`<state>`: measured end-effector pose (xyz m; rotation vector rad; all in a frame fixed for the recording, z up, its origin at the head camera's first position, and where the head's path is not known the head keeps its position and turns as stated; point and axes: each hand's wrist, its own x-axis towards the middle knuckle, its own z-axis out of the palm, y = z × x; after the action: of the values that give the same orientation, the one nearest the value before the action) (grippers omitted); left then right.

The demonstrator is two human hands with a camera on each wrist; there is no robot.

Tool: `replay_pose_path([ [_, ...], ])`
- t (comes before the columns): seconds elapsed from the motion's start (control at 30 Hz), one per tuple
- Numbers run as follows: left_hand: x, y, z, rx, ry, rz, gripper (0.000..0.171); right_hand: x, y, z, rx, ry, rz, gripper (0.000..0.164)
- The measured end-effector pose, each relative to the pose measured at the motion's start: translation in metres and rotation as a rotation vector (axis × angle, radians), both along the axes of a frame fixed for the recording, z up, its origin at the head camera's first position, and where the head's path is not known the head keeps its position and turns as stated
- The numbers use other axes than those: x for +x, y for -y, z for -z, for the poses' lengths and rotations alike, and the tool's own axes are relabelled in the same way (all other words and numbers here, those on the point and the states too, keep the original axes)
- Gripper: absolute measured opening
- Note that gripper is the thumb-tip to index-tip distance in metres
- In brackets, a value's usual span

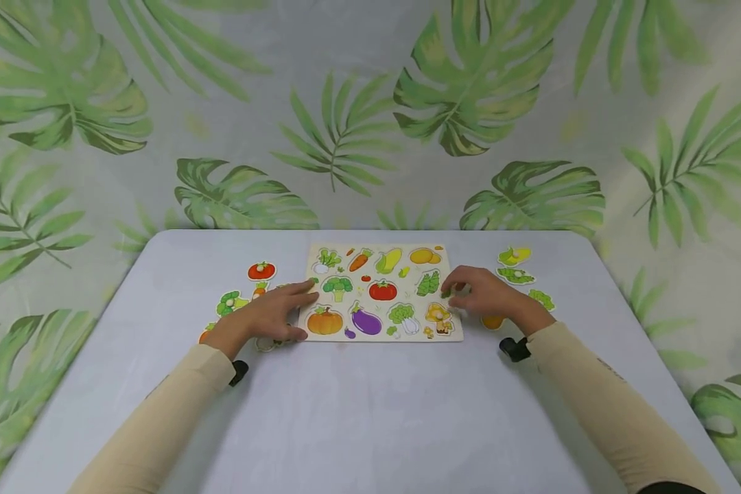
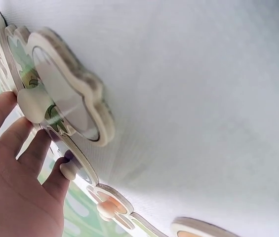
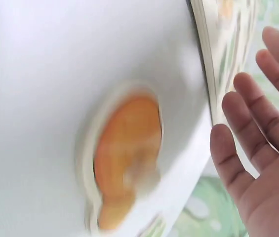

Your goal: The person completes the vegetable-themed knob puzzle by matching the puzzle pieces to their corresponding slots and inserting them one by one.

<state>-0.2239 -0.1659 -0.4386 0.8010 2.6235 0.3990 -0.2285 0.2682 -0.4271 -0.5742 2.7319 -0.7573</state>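
Observation:
A wooden vegetable puzzle board point(image 1: 383, 336) lies flat, printed with pictures such as a tomato, an eggplant and a pumpkin. A mushroom point(image 1: 438, 317) with a pale rim is in its lower right corner. My left hand point(image 1: 278, 312) is spread at the board's left edge, fingertips on it. Beneath that hand are knobbed pieces, among them a white-and-green one point(image 2: 62, 94). At the right edge is my right hand point(image 1: 484, 295), its fingers loosely bent. The right wrist view shows nothing held in these fingers point(image 3: 223, 148). An orange knobbed piece point(image 3: 127, 143) lies beside it.
Left of the board lie a tomato piece point(image 1: 262, 271), a broccoli piece point(image 1: 230, 302) and several others. On the right are a corn piece point(image 1: 514, 256), a leafy green piece point(image 1: 515, 276) and another green piece point(image 1: 541, 299). A white cloth covers the table point(image 1: 377, 418).

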Motion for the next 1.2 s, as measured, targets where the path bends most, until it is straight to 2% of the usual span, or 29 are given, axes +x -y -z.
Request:
replay_pose_path([
  [0.2,0.002,0.002,0.002,-0.010,-0.009,0.003,0.077,-0.015,-0.034,-0.002,0.035,-0.034,0.134,0.035],
  [0.37,0.003,0.005,0.001,-0.012,-0.016,-0.005,0.076,-0.026,-0.066,0.000,-0.008,-0.071,0.250,0.034],
  [0.47,0.002,0.005,0.003,-0.008,-0.019,-0.003,0.077,-0.026,-0.081,0.002,-0.033,-0.088,0.308,0.033],
  [0.63,0.002,0.004,0.005,0.000,-0.008,-0.002,0.076,-0.024,-0.102,0.011,-0.054,-0.068,0.369,0.038],
  [0.8,0.000,-0.003,0.008,0.011,-0.014,0.041,0.076,-0.021,-0.118,0.013,-0.032,-0.074,0.454,0.043],
  [0.9,-0.003,-0.006,0.007,-0.013,-0.010,0.048,0.076,-0.023,-0.122,0.012,-0.014,-0.078,0.469,0.047],
  [1.03,-0.005,-0.007,0.001,-0.032,0.013,0.025,0.077,-0.033,-0.124,0.011,0.015,-0.087,0.462,0.052],
  [1.2,-0.005,-0.004,-0.003,-0.043,0.040,0.002,0.078,-0.044,-0.122,0.014,0.033,-0.041,0.468,0.048],
])
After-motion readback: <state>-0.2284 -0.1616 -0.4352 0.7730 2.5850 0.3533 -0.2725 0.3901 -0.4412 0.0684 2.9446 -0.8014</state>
